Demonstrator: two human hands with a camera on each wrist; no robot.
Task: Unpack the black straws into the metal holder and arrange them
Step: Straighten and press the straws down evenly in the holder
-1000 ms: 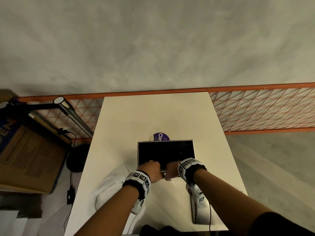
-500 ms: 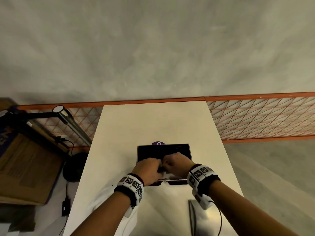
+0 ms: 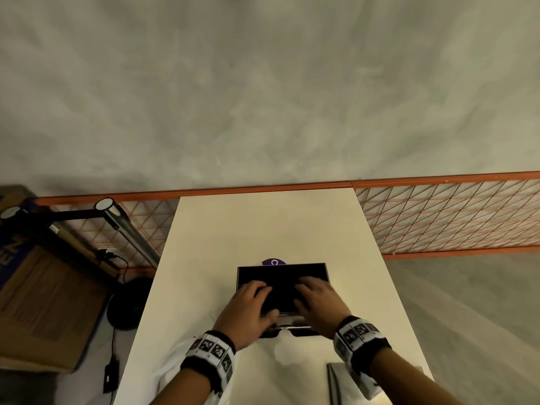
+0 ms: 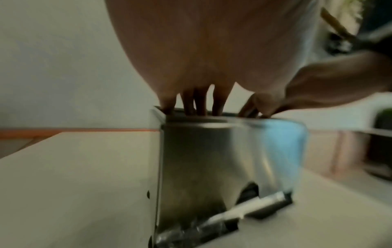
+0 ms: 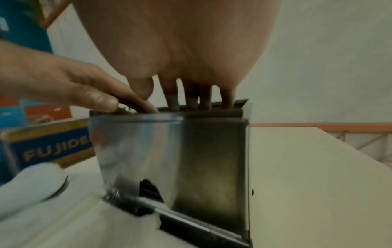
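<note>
The metal holder [image 3: 326,273] is a steel box standing open-topped in the middle of the white table [image 3: 263,223]. Black straws [image 3: 282,280] fill its inside. My left hand [image 3: 251,296] lies over the left half of the opening and my right hand [image 3: 315,293] over the right half. Both have straight, spread fingers resting down on the straws. In the left wrist view, the left fingertips [image 4: 199,107] dip past the holder [image 4: 212,159] rim. The right fingertips [image 5: 199,102] do the same on the holder [image 5: 180,159]. Neither hand grips anything.
A slot [image 4: 250,193] at the holder's foot shows dark straws. A white plastic bag [image 3: 175,361] lies at the near left and a flat metal piece [image 3: 339,381] at the near right. A purple-labelled item [image 3: 273,262] sits behind the holder. A cardboard box [image 3: 43,302] stands on the floor to the left.
Both hands have moved from the holder's near edge forward over its open top, and their fingers have spread out flat onto the straws.
</note>
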